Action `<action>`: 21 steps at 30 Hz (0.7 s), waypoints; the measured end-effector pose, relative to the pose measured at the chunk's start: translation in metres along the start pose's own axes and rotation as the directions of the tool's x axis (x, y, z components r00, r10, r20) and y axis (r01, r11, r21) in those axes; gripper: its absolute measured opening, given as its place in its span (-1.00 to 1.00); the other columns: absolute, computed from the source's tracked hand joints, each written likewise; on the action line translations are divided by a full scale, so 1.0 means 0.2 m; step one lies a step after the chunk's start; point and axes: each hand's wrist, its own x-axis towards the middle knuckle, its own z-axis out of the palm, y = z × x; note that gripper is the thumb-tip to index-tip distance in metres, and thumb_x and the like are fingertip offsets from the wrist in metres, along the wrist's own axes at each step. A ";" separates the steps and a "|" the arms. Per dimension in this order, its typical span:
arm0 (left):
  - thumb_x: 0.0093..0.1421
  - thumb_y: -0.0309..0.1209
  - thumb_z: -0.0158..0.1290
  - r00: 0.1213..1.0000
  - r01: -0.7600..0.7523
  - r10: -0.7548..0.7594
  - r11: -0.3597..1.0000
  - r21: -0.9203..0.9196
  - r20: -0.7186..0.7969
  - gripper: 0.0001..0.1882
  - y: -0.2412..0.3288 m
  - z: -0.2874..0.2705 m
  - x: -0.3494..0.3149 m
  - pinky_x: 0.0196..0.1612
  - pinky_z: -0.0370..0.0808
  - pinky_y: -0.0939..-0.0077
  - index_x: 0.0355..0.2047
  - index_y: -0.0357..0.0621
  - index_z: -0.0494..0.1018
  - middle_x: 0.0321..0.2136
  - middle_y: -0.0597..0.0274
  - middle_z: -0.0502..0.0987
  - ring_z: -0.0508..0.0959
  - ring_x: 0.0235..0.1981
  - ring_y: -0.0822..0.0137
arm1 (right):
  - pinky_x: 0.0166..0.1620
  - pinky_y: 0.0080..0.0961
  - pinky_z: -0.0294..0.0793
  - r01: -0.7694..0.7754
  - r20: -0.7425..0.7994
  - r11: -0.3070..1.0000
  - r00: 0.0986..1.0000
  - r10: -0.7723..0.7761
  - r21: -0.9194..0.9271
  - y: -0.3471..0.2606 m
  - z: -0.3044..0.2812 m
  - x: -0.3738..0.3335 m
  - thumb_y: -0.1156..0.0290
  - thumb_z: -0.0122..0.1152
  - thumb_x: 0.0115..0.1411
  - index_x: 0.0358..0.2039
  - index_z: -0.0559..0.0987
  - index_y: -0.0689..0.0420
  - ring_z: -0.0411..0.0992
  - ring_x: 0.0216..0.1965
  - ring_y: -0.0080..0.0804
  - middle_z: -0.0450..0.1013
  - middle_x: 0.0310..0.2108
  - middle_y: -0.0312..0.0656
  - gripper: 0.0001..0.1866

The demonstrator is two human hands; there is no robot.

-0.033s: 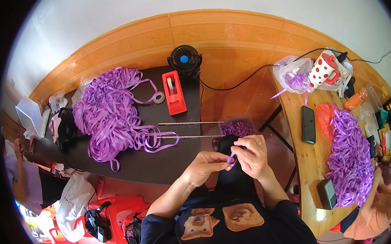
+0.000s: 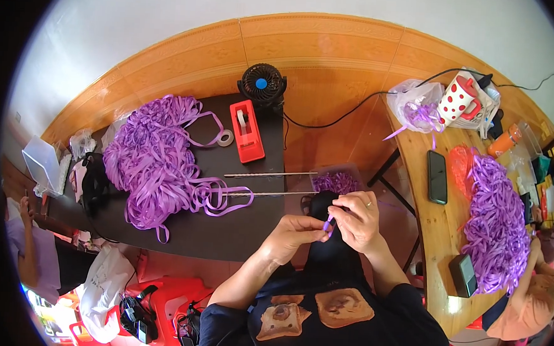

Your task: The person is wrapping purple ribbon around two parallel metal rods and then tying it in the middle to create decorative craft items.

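Note:
Above my lap, both hands meet at a short piece of purple ribbon (image 2: 328, 227) that is looped or folded between the fingertips. My left hand (image 2: 299, 235) pinches it from one side with thumb and index finger. From the other side my right hand (image 2: 357, 222) also grips it, fingers bent close together. To the left, on the dark table (image 2: 217, 237), lies a big heap of loose purple ribbon (image 2: 155, 160), with loops trailing toward me. Two thin rods (image 2: 270, 174) stick out past the table's right edge.
A red tape dispenser (image 2: 248, 134), a tape roll (image 2: 225, 138) and a black fan (image 2: 262, 84) stand at the back. The wooden table (image 2: 424, 237) on the right carries a phone (image 2: 436, 176), more purple ribbon (image 2: 496, 228) and a dotted mug (image 2: 457, 101). Other people sit at both sides.
The purple ribbon between my fingertips has shifted slightly, and a little more of it shows. Both hands stay in nearly the same place.

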 end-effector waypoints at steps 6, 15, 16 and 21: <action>0.22 -0.50 0.02 0.997 0.008 -0.013 0.998 -0.068 -0.074 -0.80 -0.10 0.07 0.02 -0.19 0.45 0.61 -0.19 -0.36 0.51 -0.32 0.12 0.58 0.55 -0.29 0.42 | -0.32 -0.41 0.25 0.039 -0.059 0.996 0.997 -0.044 -0.082 0.01 0.02 -0.03 0.52 0.29 -0.27 -0.35 0.60 0.09 0.43 -0.36 -0.30 0.45 -0.35 -0.25 -0.66; 0.28 -0.44 -0.04 0.996 -0.041 0.030 0.992 -0.122 -0.089 -0.78 -0.22 0.07 0.05 -0.18 0.43 0.58 -0.18 -0.33 0.51 -0.32 0.12 0.59 0.55 -0.26 0.37 | -0.32 -0.42 0.25 0.002 -0.072 0.994 0.997 -0.010 -0.106 0.06 0.03 -0.07 0.52 0.26 -0.29 -0.32 0.59 0.10 0.42 -0.37 -0.31 0.45 -0.35 -0.24 -0.63; 0.27 -0.45 -0.04 0.995 -0.053 0.043 0.991 -0.125 -0.085 -0.78 -0.24 0.07 0.06 -0.16 0.44 0.57 -0.18 -0.33 0.51 -0.32 0.12 0.59 0.55 -0.24 0.36 | -0.32 -0.42 0.25 -0.003 -0.065 0.995 0.998 -0.004 -0.102 0.06 0.03 -0.08 0.52 0.25 -0.29 -0.33 0.59 0.11 0.42 -0.37 -0.31 0.45 -0.36 -0.24 -0.63; 0.25 -0.45 -0.01 0.992 -0.053 0.019 0.962 -0.269 -0.125 -0.79 -0.23 0.09 0.06 -0.18 0.43 0.56 -0.17 -0.28 0.51 -0.30 0.14 0.59 0.56 -0.28 0.37 | -0.33 -0.42 0.24 0.000 -0.093 0.994 0.996 -0.010 -0.110 0.08 0.05 -0.09 0.50 0.25 -0.30 -0.32 0.59 0.12 0.41 -0.39 -0.32 0.45 -0.37 -0.22 -0.62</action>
